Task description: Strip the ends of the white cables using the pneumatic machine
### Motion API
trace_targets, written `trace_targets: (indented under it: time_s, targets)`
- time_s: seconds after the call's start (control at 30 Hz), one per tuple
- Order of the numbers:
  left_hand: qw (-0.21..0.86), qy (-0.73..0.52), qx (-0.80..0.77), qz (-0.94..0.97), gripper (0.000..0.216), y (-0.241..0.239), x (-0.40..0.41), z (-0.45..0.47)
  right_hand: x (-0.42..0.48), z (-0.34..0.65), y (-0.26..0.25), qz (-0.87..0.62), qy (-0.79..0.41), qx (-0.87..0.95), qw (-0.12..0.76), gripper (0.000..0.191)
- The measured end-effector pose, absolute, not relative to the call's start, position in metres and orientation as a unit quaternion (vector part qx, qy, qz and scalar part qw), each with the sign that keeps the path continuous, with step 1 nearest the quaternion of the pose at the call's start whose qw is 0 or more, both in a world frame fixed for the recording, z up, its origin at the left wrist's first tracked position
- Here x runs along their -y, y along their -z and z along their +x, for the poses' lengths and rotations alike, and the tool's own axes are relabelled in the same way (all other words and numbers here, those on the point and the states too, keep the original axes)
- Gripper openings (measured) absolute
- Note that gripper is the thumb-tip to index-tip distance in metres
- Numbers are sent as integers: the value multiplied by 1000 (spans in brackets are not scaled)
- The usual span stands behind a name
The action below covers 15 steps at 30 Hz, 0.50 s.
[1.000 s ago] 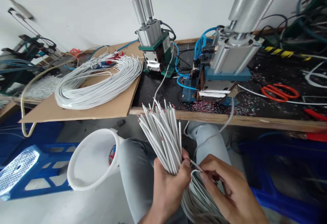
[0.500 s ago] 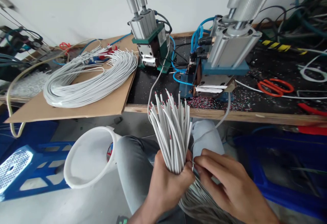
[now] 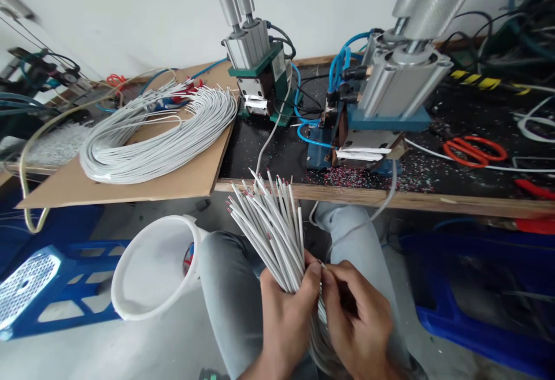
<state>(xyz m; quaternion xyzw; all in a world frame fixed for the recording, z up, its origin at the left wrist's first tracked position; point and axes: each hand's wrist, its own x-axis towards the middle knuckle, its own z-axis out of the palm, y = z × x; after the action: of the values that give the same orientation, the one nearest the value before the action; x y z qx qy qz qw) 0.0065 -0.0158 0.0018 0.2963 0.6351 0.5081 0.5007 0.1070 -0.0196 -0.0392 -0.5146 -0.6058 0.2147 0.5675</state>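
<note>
My left hand (image 3: 288, 302) is wrapped around a thick bundle of white cables (image 3: 271, 229) above my lap. The cut ends of the cables fan out up and to the left, some showing red at the tips. Close against the left thumb, my right hand (image 3: 359, 310) has its thumb and index finger pinched together at the side of the bundle. Something thin and small shows at those fingertips, too little of it to name. Below the hands the rest of the bundle hangs down, partly hidden by them.
On the bench stand two pneumatic machines (image 3: 254, 44) (image 3: 390, 85). A coil of white cable (image 3: 151, 148) lies on cardboard (image 3: 56, 186) at the left. Orange-handled scissors (image 3: 474, 151) lie at the right. Below are a white bucket (image 3: 125, 305) and a blue stool (image 3: 87, 264).
The cable ends have tilted and swung left and lower. My right hand has moved left and turned more upright, its fingertips still pinched beside the left thumb.
</note>
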Motion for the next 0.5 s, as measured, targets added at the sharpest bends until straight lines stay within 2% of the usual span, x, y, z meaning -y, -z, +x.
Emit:
trace_targets:
  time_s: [0.37, 0.5]
  targets:
    - [520, -505, -623, 295, 20, 0, 14, 8, 20, 110, 42, -507, -255, 594, 571, 11]
    - [560, -512, -582, 293, 24, 1, 13, 9, 17, 113, 35, -505, -299, 581, 564, 14]
